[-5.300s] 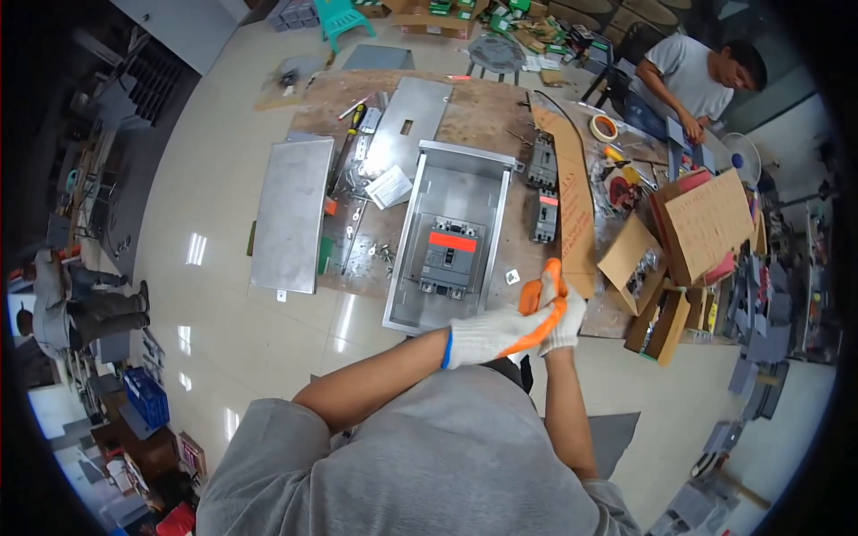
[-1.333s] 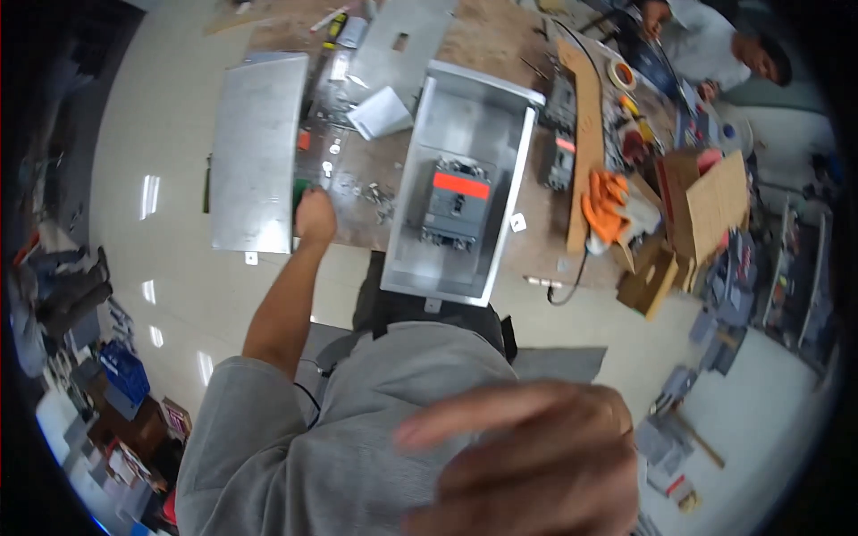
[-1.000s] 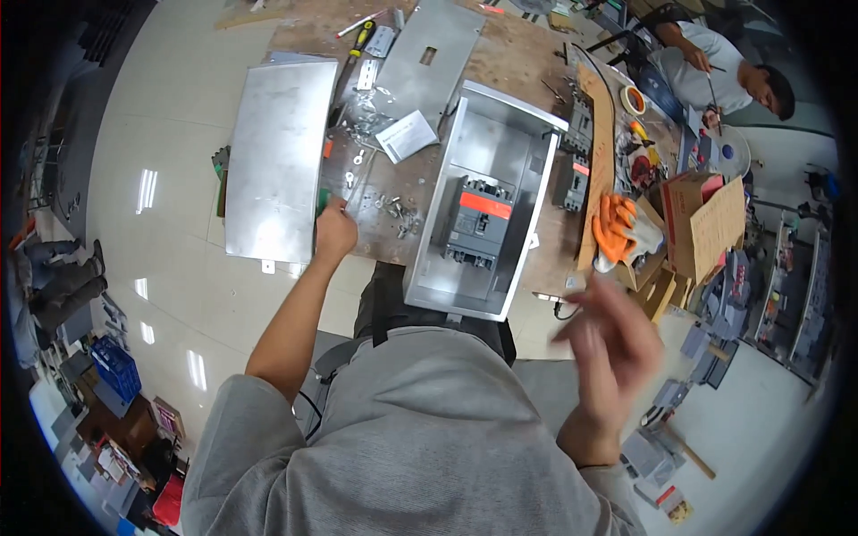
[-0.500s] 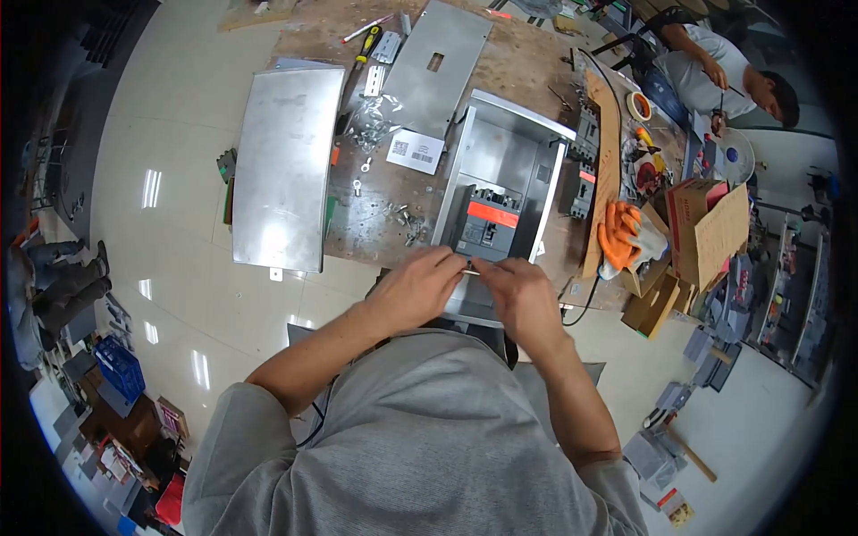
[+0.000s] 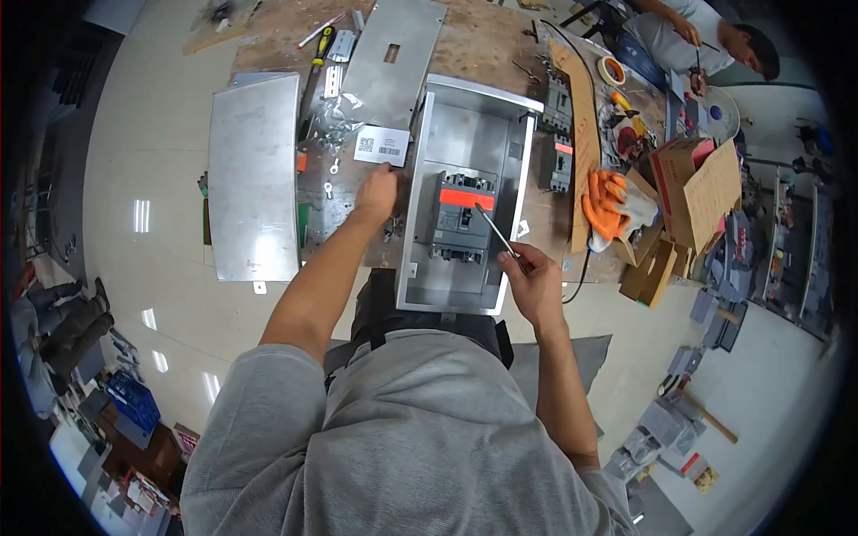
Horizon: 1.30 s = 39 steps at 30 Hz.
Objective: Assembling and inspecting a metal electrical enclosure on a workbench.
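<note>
A circuit breaker (image 5: 462, 225) with a red-orange band sits inside an open grey metal enclosure (image 5: 405, 277) in front of me. Pinched in my right hand (image 5: 539, 281), by the enclosure's right wall, is a thin metal rod (image 5: 502, 234). It slants up and left over the breaker, its far end near the orange band. My left hand (image 5: 379, 192) reaches over the bench left of the enclosure, just below a white printed card (image 5: 382, 145). Its fingers point away from me and are mostly hidden, so I cannot tell what they touch. Two ring terminals (image 5: 329, 190) lie left of that hand.
Left stands a bare metal panel (image 5: 255, 179); a second plate (image 5: 384, 67) lies behind the card, beside a yellow-black screwdriver (image 5: 323, 46). More breakers (image 5: 559, 161), orange-grey gloves (image 5: 611, 207) and a cardboard box (image 5: 706, 192) are right. A co-worker (image 5: 693, 40) sits far right.
My hands were together at the enclosure's near end and have moved apart. The left went forward and left to the bench; the right holds the rod over the breaker. The view shifted.
</note>
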Each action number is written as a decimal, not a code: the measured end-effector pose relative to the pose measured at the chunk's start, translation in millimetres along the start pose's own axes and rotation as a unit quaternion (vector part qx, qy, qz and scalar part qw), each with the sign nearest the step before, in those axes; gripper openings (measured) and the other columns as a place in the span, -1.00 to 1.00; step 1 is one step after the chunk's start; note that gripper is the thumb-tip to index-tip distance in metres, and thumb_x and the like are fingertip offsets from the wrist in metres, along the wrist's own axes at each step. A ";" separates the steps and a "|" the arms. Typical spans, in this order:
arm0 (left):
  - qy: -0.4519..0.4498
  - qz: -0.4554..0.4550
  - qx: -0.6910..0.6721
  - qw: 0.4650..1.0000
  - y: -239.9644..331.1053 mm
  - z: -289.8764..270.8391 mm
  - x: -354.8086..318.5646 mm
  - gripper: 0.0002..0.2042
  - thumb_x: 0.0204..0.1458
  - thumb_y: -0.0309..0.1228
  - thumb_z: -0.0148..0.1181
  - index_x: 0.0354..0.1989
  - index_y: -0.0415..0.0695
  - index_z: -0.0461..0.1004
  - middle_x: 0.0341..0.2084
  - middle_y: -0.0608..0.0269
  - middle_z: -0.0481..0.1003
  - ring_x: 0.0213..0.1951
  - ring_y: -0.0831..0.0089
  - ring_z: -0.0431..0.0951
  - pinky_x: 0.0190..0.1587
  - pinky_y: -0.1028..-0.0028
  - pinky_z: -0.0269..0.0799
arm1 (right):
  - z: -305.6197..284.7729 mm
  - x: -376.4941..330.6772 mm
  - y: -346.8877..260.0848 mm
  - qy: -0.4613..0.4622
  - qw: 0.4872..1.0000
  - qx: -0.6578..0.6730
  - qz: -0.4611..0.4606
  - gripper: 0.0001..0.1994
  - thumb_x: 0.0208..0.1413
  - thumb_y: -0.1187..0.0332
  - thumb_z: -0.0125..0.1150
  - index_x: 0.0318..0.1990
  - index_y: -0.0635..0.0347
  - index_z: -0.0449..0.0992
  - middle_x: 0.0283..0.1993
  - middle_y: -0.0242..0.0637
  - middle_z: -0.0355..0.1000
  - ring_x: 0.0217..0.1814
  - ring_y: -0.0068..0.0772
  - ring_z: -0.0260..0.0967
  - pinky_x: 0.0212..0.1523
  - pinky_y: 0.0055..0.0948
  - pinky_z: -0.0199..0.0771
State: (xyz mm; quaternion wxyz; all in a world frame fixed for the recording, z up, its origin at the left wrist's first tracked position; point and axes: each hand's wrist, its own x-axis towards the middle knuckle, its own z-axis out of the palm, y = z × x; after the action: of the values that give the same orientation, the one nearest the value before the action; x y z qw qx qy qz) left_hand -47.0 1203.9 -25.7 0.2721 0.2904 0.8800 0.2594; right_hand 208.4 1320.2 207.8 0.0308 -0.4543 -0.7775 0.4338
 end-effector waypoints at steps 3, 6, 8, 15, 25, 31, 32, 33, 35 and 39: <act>0.051 0.065 0.037 0.996 6.1 -19.2 -13.2 -0.77 0.02 -0.47 0.07 -0.16 -0.17 0.54 -0.34 -0.04 0.51 -0.22 -0.03 0.51 -0.14 0.18 0.43 | -6.2 1.8 7.6 -0.057 0.994 0.047 0.086 -0.77 0.08 0.38 0.25 -0.16 0.34 0.56 -0.54 -0.45 0.39 -0.51 -0.72 0.22 -0.48 -0.64 0.20; 0.094 0.090 -0.027 0.991 38.3 -49.7 -44.8 -0.80 0.02 -0.48 0.12 -0.17 -0.19 0.55 -0.39 0.02 0.54 -0.29 0.13 0.55 -0.21 0.30 0.45 | 0.1 2.4 26.6 -0.073 0.980 0.159 0.096 -0.79 0.09 0.38 0.23 -0.16 0.32 0.56 -0.53 -0.50 0.38 -0.53 -0.76 0.18 -0.51 -0.67 0.15; 0.114 0.074 -0.107 0.985 56.3 -66.6 -75.9 -0.81 0.03 -0.48 0.15 -0.18 -0.21 0.55 -0.42 0.08 0.57 -0.35 0.27 0.58 -0.26 0.39 0.46 | 2.2 3.2 29.1 -0.086 0.968 0.214 0.097 -0.80 0.10 0.39 0.22 -0.16 0.31 0.57 -0.53 -0.53 0.37 -0.54 -0.79 0.16 -0.52 -0.69 0.12; -0.093 -0.008 -0.422 0.902 119.5 -82.4 -174.6 -0.86 0.04 -0.59 0.21 -0.21 -0.29 0.54 -0.41 0.38 0.55 -0.38 0.68 0.46 -0.32 0.63 0.40 | 2.0 10.3 0.2 -0.219 0.908 0.307 0.183 -0.81 0.11 0.33 0.24 -0.19 0.23 0.59 -0.51 -0.61 0.38 -0.61 -0.84 0.10 -0.62 -0.72 0.06; -0.153 0.009 -0.388 0.909 155.4 -53.8 -217.6 -0.87 0.04 -0.55 0.21 -0.24 -0.28 0.54 -0.40 0.25 0.58 -0.37 0.62 0.52 -0.29 0.58 0.45 | -4.4 -13.0 23.3 -0.315 0.908 0.235 0.146 -0.84 0.11 0.31 0.25 -0.25 0.19 0.60 -0.54 -0.60 0.42 -0.66 -0.85 0.05 -0.65 -0.72 0.01; -0.217 -0.038 -0.371 0.902 151.9 -36.9 -220.5 -0.82 0.01 -0.52 0.26 -0.21 -0.27 0.53 -0.41 0.24 0.57 -0.34 0.60 0.54 -0.26 0.56 0.47 | -19.0 -18.5 48.3 -0.316 0.897 0.239 0.196 -0.87 0.10 0.41 0.24 -0.30 0.30 0.57 -0.37 -0.43 0.53 -0.34 -0.69 0.40 -0.28 -0.67 0.39; -0.219 -0.038 -0.369 0.902 150.6 -36.3 -219.9 -0.82 0.01 -0.52 0.26 -0.21 -0.27 0.53 -0.41 0.24 0.57 -0.34 0.60 0.54 -0.26 0.56 0.47 | -20.1 -19.7 55.6 -0.315 0.897 0.241 0.196 -0.87 0.10 0.41 0.24 -0.30 0.30 0.57 -0.37 -0.43 0.53 -0.34 -0.69 0.40 -0.28 -0.67 0.39; -0.217 -0.035 -0.335 0.916 148.7 -36.8 -219.3 -0.80 0.00 -0.51 0.28 -0.20 -0.27 0.52 -0.40 0.23 0.57 -0.34 0.58 0.54 -0.26 0.55 0.47 | -19.0 -21.6 66.1 -0.284 0.903 0.272 0.175 -0.89 0.10 0.40 0.24 -0.31 0.26 0.57 -0.41 -0.46 0.50 -0.44 -0.74 0.30 -0.40 -0.69 0.27; -0.212 -0.029 -0.264 0.941 146.5 -37.0 -218.0 -0.76 -0.03 -0.48 0.31 -0.18 -0.27 0.51 -0.38 0.19 0.57 -0.32 0.54 0.55 -0.24 0.53 0.48 | -19.5 -22.9 80.2 -0.222 0.908 0.331 0.132 -0.90 0.11 0.37 0.22 -0.33 0.18 0.56 -0.48 -0.54 0.44 -0.64 -0.84 0.10 -0.63 -0.72 0.01; -0.180 -0.015 -0.249 0.951 141.6 -33.7 -219.9 -0.73 -0.04 -0.45 0.32 -0.16 -0.25 0.50 -0.39 0.20 0.54 -0.35 0.52 0.52 -0.29 0.50 0.46 | -43.4 -14.7 90.7 -0.212 0.926 0.278 0.143 -0.94 0.10 0.41 0.22 -0.33 0.18 0.54 -0.42 -0.50 0.46 -0.65 -0.84 0.08 -0.65 -0.71 0.00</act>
State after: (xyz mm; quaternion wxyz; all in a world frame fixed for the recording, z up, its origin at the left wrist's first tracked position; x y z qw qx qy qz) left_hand 134.5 1149.0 157.7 0.4936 0.2422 0.7278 0.4099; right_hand 297.9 1356.6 176.2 -0.0724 -0.4315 -0.5409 0.7183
